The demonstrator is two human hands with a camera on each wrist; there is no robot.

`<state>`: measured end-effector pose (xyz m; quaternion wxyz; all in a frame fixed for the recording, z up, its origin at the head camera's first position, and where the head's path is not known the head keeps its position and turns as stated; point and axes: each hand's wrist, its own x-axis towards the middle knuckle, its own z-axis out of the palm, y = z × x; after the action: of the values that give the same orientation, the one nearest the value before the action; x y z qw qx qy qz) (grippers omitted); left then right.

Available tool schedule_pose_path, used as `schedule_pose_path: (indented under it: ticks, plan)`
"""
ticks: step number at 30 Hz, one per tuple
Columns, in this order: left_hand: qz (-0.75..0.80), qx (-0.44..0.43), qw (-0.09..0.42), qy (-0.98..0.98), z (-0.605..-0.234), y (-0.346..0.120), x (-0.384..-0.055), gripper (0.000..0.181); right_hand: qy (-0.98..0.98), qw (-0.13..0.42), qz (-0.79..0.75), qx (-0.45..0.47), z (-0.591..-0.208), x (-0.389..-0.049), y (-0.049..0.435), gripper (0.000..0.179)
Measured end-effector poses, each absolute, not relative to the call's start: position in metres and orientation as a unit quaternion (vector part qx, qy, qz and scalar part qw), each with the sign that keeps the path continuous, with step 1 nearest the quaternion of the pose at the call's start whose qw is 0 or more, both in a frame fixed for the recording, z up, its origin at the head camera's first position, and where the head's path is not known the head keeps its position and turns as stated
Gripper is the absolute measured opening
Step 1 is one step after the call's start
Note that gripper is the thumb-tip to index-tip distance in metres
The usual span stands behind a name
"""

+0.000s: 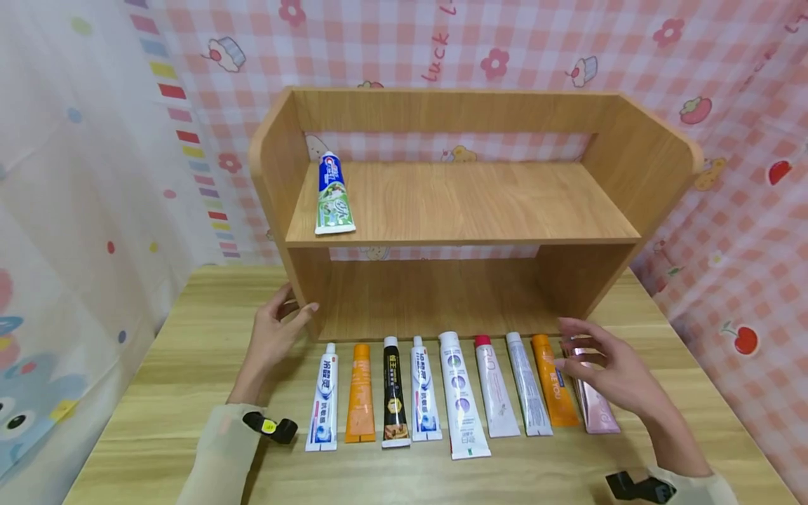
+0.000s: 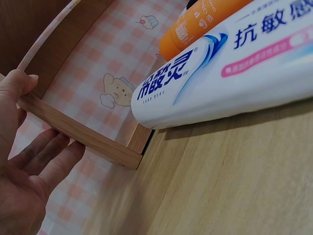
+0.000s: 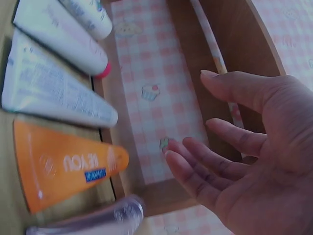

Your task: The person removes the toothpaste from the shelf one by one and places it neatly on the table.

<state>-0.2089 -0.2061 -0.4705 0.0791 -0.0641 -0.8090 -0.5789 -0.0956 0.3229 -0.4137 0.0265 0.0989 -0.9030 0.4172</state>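
Observation:
A two-tier wooden shelf stands on the table, its lower left edge between the thumb and fingers of my left hand. In the left wrist view that hand's thumb lies on one side of the wooden panel and the fingers on the other. My right hand hovers with loosely bent fingers over a shiny pink tube, beside an orange tube; the right wrist view shows nothing in its grasp. A blue-and-green toothpaste tube lies at the left of the upper tier.
A row of tubes lies before the shelf, caps toward it: a white-and-blue toothpaste, an orange one, a black one, and several more pale ones. The wooden table extends to both sides. Patterned cloth hangs behind.

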Motion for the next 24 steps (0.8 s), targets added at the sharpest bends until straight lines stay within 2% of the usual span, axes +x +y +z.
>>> schedule_pose_path:
  ticks: [24]
  plan:
    - [-0.572, -0.065, 0.084, -0.813, -0.472, -0.208, -0.208, 0.063, -0.815, 0.054, 0.531, 0.228, -0.355, -0.119, 0.268, 0.078]
